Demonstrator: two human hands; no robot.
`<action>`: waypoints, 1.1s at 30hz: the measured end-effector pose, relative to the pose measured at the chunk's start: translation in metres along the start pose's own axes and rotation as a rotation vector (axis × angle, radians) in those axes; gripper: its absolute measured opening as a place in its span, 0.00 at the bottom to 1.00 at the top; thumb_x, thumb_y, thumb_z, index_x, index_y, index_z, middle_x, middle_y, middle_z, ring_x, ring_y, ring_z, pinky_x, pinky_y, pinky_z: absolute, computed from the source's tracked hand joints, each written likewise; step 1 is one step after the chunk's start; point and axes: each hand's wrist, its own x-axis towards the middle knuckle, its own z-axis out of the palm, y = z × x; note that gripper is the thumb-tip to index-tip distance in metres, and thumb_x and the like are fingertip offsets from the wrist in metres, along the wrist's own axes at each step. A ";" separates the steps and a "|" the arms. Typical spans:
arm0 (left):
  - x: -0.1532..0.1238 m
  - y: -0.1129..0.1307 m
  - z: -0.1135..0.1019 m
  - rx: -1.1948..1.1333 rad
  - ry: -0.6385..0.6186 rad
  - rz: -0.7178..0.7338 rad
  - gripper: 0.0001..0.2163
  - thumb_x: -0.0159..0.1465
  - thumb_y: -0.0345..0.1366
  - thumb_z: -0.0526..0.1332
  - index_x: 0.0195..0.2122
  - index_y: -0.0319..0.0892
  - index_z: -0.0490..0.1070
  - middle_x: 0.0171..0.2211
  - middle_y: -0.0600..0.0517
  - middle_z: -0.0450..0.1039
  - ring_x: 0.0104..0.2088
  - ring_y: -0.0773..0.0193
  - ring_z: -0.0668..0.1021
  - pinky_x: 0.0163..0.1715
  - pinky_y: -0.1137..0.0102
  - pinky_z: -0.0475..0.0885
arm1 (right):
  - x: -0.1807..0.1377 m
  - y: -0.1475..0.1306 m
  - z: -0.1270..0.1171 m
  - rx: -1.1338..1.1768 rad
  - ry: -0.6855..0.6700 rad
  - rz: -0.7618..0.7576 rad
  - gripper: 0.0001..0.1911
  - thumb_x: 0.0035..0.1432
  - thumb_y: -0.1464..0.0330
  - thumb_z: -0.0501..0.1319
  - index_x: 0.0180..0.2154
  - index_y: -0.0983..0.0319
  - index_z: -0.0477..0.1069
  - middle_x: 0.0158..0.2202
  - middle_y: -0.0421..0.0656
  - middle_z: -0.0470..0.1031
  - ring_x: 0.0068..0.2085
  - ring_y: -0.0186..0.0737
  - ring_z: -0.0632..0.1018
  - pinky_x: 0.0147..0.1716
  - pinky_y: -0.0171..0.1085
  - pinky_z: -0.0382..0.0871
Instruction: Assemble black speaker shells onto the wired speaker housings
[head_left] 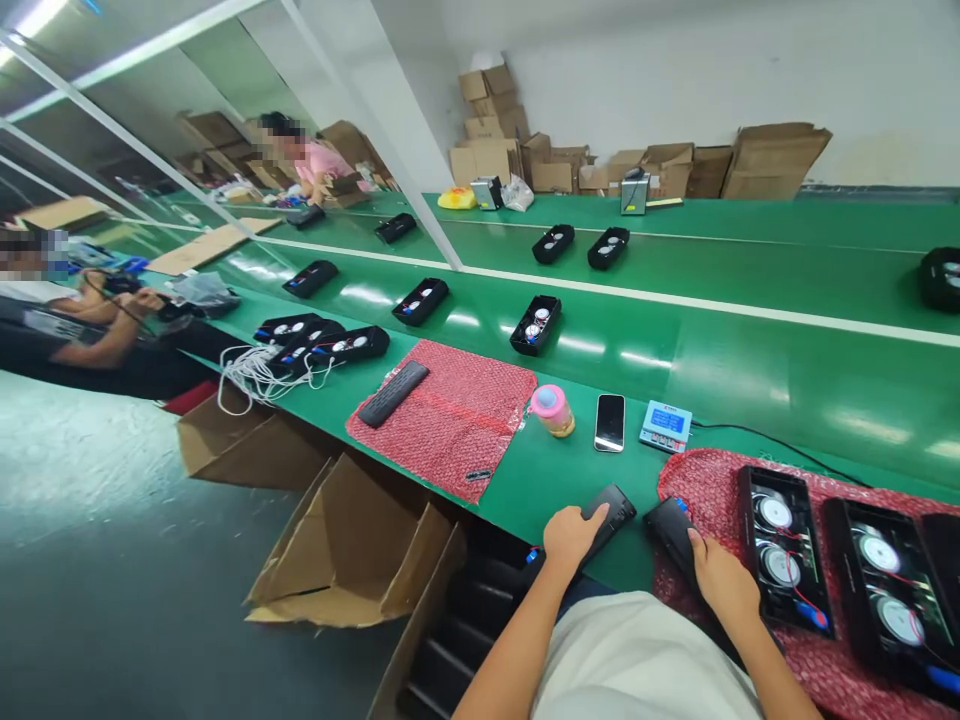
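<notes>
My left hand (574, 535) is wrapped around a long black panel (619, 508) at the table's front edge. A small blue part (533, 556) shows just left of that hand. My right hand (724, 580) grips a second long black panel (671, 532), which has a blue piece near its upper end. The undersides of both panels are hidden from me. Right of my right hand, an opened black speaker housing (820, 540) with two round drivers and red wires lies on red bubble wrap (701, 474). Another such housing (844, 590) sits beside it.
Ahead lie a phone (610, 423), a pink-lidded jar (553, 411) and a small blue-screened tester (666, 427) with a black cable. More red bubble wrap (457, 400) holds a black panel (394, 394). Cardboard boxes (352, 540) stand below left. Two people work farther left.
</notes>
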 end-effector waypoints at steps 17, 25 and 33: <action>0.008 0.001 -0.001 -0.001 -0.081 -0.041 0.34 0.52 0.67 0.50 0.36 0.40 0.76 0.39 0.40 0.78 0.43 0.46 0.78 0.39 0.63 0.71 | 0.007 0.002 -0.002 -0.021 0.013 0.096 0.37 0.62 0.44 0.34 0.46 0.61 0.69 0.43 0.54 0.76 0.44 0.54 0.77 0.42 0.46 0.68; 0.011 -0.003 -0.003 -0.046 -0.114 0.016 0.32 0.54 0.65 0.51 0.37 0.37 0.75 0.41 0.37 0.77 0.45 0.43 0.77 0.40 0.60 0.70 | 0.014 0.012 -0.001 0.209 0.030 0.058 0.32 0.61 0.46 0.44 0.40 0.65 0.72 0.40 0.59 0.75 0.46 0.60 0.75 0.45 0.52 0.65; 0.016 -0.049 -0.022 -0.319 -0.394 0.330 0.20 0.50 0.35 0.66 0.46 0.40 0.73 0.43 0.50 0.76 0.43 0.59 0.76 0.44 0.69 0.69 | 0.024 0.046 0.001 0.591 -0.058 -0.140 0.19 0.59 0.60 0.49 0.37 0.65 0.73 0.39 0.45 0.78 0.43 0.44 0.76 0.43 0.36 0.68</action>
